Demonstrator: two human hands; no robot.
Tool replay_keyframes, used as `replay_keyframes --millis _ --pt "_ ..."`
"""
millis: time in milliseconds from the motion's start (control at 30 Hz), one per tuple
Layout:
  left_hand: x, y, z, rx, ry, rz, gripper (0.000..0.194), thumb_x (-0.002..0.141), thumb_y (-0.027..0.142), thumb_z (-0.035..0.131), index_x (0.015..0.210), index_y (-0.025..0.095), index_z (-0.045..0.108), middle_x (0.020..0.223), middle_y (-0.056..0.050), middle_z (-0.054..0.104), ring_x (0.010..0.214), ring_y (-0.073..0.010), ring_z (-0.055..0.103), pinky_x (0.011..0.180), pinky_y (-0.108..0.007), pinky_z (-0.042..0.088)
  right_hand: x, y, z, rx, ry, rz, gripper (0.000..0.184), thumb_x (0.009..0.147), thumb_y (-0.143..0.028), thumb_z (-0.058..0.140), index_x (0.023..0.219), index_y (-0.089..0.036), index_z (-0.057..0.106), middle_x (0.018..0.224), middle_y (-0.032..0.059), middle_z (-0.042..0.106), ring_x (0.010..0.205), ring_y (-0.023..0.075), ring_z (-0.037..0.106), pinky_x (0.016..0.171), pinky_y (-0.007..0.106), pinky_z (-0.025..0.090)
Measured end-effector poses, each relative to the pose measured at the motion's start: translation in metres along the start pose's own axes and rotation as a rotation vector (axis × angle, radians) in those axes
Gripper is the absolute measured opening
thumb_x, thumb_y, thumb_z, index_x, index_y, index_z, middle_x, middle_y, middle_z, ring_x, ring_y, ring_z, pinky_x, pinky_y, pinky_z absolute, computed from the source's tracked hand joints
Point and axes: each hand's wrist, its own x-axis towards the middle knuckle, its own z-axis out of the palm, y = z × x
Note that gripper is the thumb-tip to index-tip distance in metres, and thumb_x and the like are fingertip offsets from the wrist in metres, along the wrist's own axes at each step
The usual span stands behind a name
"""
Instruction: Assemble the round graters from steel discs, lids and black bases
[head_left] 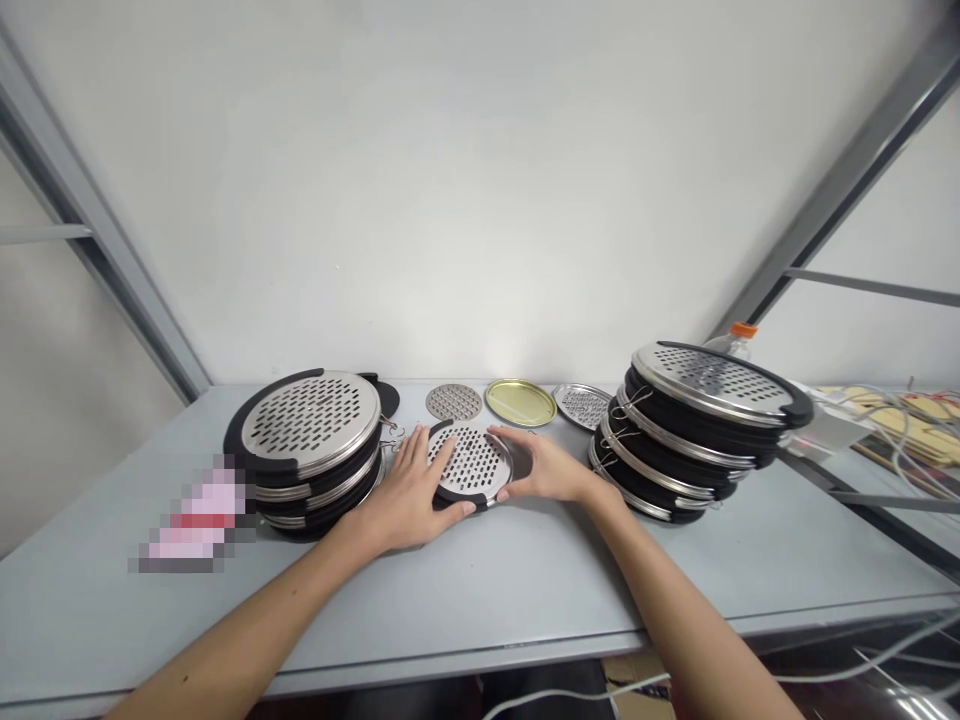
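Observation:
A small round perforated metal disc point(471, 460) with partial black edging lies flat on the table between my hands. My left hand point(412, 490) is at its left side, with the index finger over the top and the thumb along the front rim. From the right, my right hand point(544, 468) curves round the edge, fingertips at the back and thumb at the front. Behind it lie a perforated metal plate point(454, 402), a shallow gold-coloured dish point(520, 402) and a silver slotted disc point(585, 406). The underside of the held disc is hidden.
Stacks of similar black-edged discs stand at left point(315, 420) and right point(712, 385), with wire clips jutting inward. A black round piece point(388, 398) is behind the left stack. An orange-capped bottle point(741, 340) and cables point(904, 425) are at right. Grey metal posts point(112, 230) frame the table.

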Motion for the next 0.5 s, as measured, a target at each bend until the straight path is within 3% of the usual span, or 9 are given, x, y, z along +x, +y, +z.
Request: replay_keyframes --millis 500 --pt "0.0001 0.0011 -0.0022 0.078 -0.028 -0.007 0.090 0.081 0.069 0.047 0.150 0.019 0.016 0.156 -0.017 -0.001 0.141 -0.0397 -0.004 0.111 -0.057 0.018 0.0004 0.0013 0.0010 0.036 -0.016 0.037 0.097 0.049 -0.048 0.085 0.134 -0.018 0.050 0.133 0.0137 0.056 0.119 0.0330 0.054 0.104 0.048 0.039"
